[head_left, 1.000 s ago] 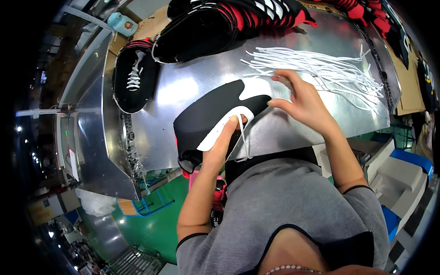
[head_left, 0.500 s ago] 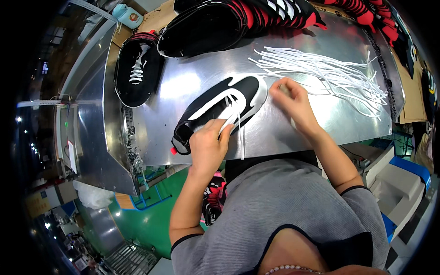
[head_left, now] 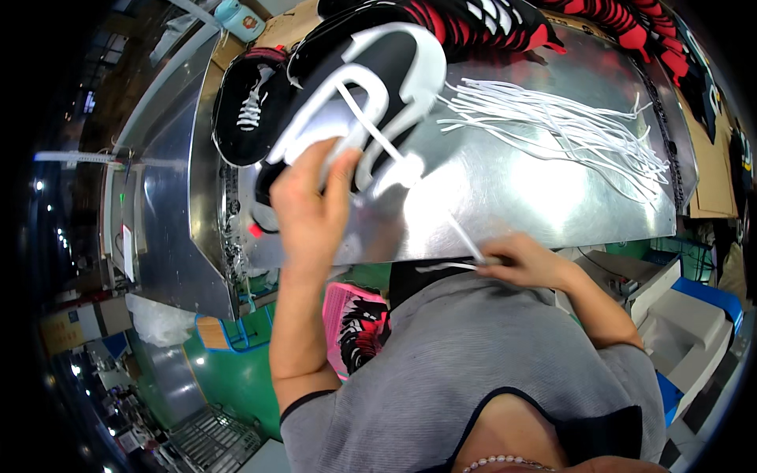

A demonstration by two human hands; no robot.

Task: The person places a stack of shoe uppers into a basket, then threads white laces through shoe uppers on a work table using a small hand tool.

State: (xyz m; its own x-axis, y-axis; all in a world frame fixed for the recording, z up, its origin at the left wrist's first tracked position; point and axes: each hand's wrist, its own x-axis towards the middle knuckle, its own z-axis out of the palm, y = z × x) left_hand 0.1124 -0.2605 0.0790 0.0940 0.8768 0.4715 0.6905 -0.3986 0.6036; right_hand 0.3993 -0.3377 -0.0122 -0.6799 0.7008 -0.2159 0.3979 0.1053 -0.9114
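My left hand (head_left: 310,197) grips a black-and-white shoe upper (head_left: 398,67) by its near side, holding it up above the metal table. A white shoelace (head_left: 371,126) comes out of the upper's eyelet area and runs taut toward me. Its far end is in my right hand (head_left: 520,260), closed around it in front of the table's near edge; a short tail sticks out past the fingers. A blur covers part of the lace midway. My left fingers hide the upper's near side.
Several loose white shoelaces (head_left: 552,118) lie on the metal table (head_left: 505,209). A black upper with white lacing (head_left: 251,110) rests at the left. Stacked black-and-red uppers (head_left: 473,27) line the back, by a light blue bottle (head_left: 239,20). Below is a pink basket (head_left: 337,315) of uppers.
The upper has been lifted off the table and tilted, moving up and left with my left hand. My right hand has come down toward me, drawing the lace out straight.
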